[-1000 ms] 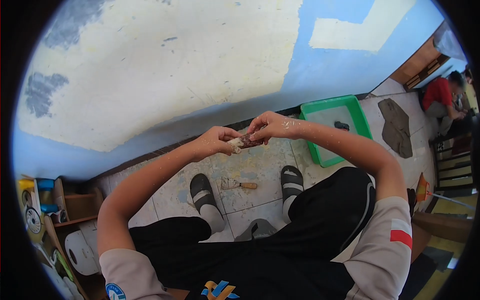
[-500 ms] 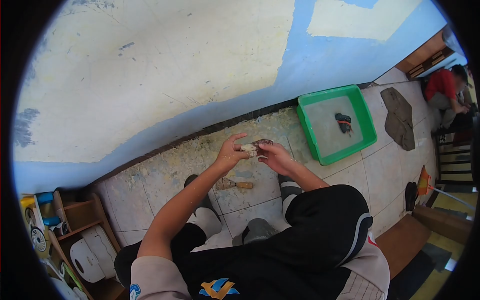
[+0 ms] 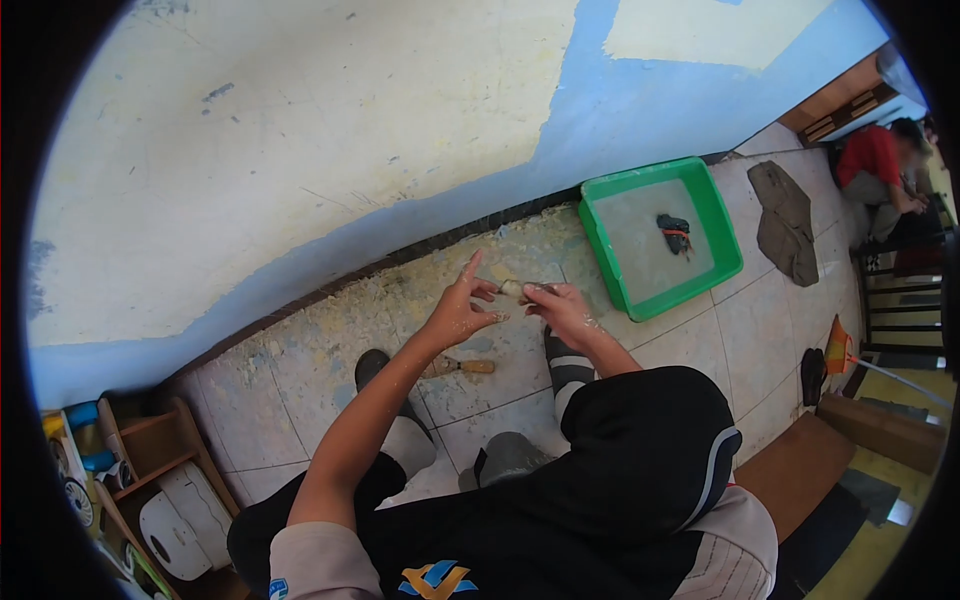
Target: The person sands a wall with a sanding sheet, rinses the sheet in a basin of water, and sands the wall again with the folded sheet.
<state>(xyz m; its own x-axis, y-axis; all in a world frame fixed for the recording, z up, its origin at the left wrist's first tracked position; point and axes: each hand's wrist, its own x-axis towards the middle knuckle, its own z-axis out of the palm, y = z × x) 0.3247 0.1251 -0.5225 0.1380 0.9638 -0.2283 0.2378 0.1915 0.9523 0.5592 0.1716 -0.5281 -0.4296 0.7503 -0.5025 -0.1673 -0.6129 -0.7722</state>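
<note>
A small brown and cream object (image 3: 513, 289), crusted with pale residue, is pinched in my right hand (image 3: 563, 312); its kind is unclear. Close by on its left is my left hand (image 3: 462, 312), fingers apart and dotted with pale flakes, with its fingertips near or touching the object's end. Below the hands, between my boots, a scraper (image 3: 475, 366) with a wooden handle lies on the tiled floor; my left forearm partly covers its blade end.
A green tub (image 3: 728, 262) of cloudy water holds a dark bundle with an orange band (image 3: 674, 234). Beyond it lies a brown cloth (image 3: 785, 222). A peeling wall (image 3: 300, 180) rises ahead. A wooden shelf (image 3: 150, 425) stands left. A person in red (image 3: 868, 160) sits far right.
My left hand's fingers have come off the crusted object and spread out, while my right hand keeps it and has turned it. The view has shifted slightly.
</note>
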